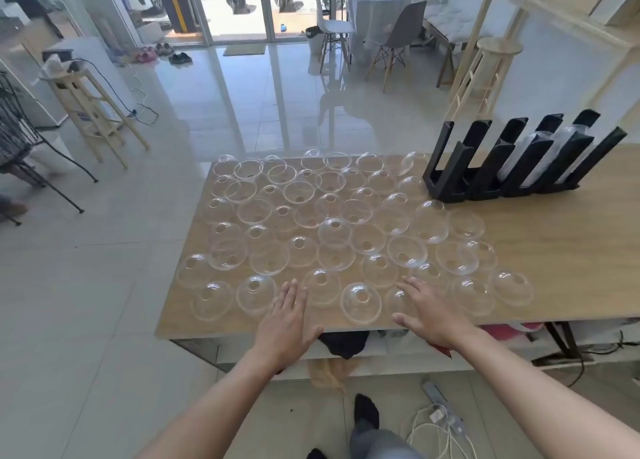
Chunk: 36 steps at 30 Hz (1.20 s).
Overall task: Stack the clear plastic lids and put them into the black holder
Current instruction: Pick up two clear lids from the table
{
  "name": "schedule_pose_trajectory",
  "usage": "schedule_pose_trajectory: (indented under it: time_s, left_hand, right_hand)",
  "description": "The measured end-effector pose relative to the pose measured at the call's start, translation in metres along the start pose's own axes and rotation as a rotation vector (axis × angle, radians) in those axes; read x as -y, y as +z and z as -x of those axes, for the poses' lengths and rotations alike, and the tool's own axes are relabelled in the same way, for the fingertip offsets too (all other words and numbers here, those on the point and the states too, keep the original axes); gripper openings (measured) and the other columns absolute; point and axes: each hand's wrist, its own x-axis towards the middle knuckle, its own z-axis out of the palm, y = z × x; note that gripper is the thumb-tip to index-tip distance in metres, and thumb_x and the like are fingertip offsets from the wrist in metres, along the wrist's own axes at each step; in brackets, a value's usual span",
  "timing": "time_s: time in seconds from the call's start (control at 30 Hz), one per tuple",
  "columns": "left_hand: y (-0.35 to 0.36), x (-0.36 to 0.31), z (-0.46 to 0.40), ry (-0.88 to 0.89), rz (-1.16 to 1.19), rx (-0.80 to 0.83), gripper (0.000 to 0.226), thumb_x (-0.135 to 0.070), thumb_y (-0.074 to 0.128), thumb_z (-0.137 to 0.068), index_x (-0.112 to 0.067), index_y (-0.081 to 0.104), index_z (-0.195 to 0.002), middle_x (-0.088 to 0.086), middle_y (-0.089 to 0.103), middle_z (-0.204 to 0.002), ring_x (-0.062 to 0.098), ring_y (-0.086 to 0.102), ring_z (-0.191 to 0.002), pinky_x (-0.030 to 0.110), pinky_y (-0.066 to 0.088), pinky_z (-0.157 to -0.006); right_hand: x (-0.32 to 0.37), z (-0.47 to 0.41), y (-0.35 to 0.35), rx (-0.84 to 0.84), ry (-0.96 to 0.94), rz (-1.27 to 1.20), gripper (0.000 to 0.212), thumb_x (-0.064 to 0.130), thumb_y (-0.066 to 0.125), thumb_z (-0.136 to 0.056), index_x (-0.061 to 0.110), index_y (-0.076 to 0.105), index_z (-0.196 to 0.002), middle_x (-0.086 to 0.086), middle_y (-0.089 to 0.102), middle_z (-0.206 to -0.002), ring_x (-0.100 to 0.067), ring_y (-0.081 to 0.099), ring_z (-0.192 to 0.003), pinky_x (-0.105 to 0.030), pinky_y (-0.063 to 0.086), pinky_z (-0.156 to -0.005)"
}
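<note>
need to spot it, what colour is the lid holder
Black holder, clearest in the head view.

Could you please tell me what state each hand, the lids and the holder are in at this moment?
left hand: open, fingers straight, holding nothing
right hand: open, fingers spread over the near lids
clear plastic lids: loose, spread over the table, unstacked
black holder: upright on the table, left slots empty, lids already in right slots
wooden table: covered with lids on its left part

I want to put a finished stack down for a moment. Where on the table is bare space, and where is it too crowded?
Bare wood lies right of the clear lids, in front of the black holder, out to the table's right edge. A narrow bare strip runs along the near edge by the left hand and right hand. The left and middle are crowded with lids, many touching.
</note>
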Motion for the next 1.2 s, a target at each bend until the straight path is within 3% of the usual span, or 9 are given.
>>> schedule_pose_trajectory:
  time_s: [0.2,0.4,0.53,0.77,1.0,1.2]
  left_hand:
    - [0.011,0.000,0.017,-0.040,-0.011,0.022,0.089,-0.060,0.037,-0.107,-0.012,-0.008,-0.167,0.011,-0.021,-0.173,0.024,-0.021,-0.160,0.035,-0.009,-0.128]
    - [0.009,0.000,0.017,-0.049,0.119,-0.034,0.081,-0.036,0.056,-0.107,-0.017,0.007,-0.169,0.012,0.002,-0.176,0.027,0.001,-0.163,0.035,0.007,-0.130]
    - [0.007,0.006,0.018,-0.063,0.208,-0.089,0.085,-0.036,0.068,-0.101,-0.016,0.019,-0.167,0.008,0.025,-0.171,0.026,0.019,-0.159,0.035,0.019,-0.128]
    - [-0.007,0.010,0.012,-0.020,0.238,-0.235,0.081,-0.046,0.075,-0.093,-0.013,0.040,-0.158,0.006,0.046,-0.157,0.025,0.039,-0.146,0.036,0.036,-0.122]
    - [-0.023,-0.013,-0.029,-0.021,0.277,-0.260,0.082,-0.049,0.078,-0.090,-0.011,0.045,-0.154,0.007,0.051,-0.150,0.026,0.043,-0.140,0.037,0.040,-0.118]
    - [-0.020,-0.022,-0.048,-0.069,0.265,-0.208,0.081,-0.047,0.081,-0.088,-0.012,0.048,-0.153,0.007,0.053,-0.147,0.029,0.044,-0.135,0.039,0.044,-0.112]
  right_hand:
    - [-0.005,-0.001,0.017,0.029,0.018,0.038,0.082,0.046,0.072,-0.097,0.023,0.032,-0.165,-0.003,0.025,-0.173,-0.023,0.021,-0.161,-0.039,0.027,-0.127]
    - [-0.005,-0.002,0.025,-0.004,0.094,0.006,0.076,0.029,0.070,-0.100,0.023,0.031,-0.164,-0.009,0.024,-0.172,-0.029,0.022,-0.160,-0.045,0.031,-0.127]
    - [-0.006,0.002,0.022,-0.054,0.076,-0.089,0.075,0.033,0.074,-0.097,0.022,0.038,-0.161,-0.005,0.035,-0.164,-0.026,0.031,-0.154,-0.046,0.037,-0.123]
    - [0.005,0.007,0.007,-0.218,0.001,-0.163,0.076,0.043,0.077,-0.091,0.021,0.045,-0.157,0.000,0.044,-0.155,-0.019,0.036,-0.149,-0.040,0.040,-0.119]
    - [0.048,-0.014,0.019,-0.263,-0.111,-0.120,0.076,0.052,0.078,-0.089,0.016,0.050,-0.150,0.000,0.056,-0.146,-0.021,0.048,-0.136,-0.037,0.040,-0.117]
    - [0.067,-0.028,0.046,-0.225,-0.053,-0.111,0.076,0.047,0.080,-0.088,0.015,0.051,-0.151,-0.004,0.053,-0.147,-0.026,0.042,-0.137,-0.040,0.037,-0.117]
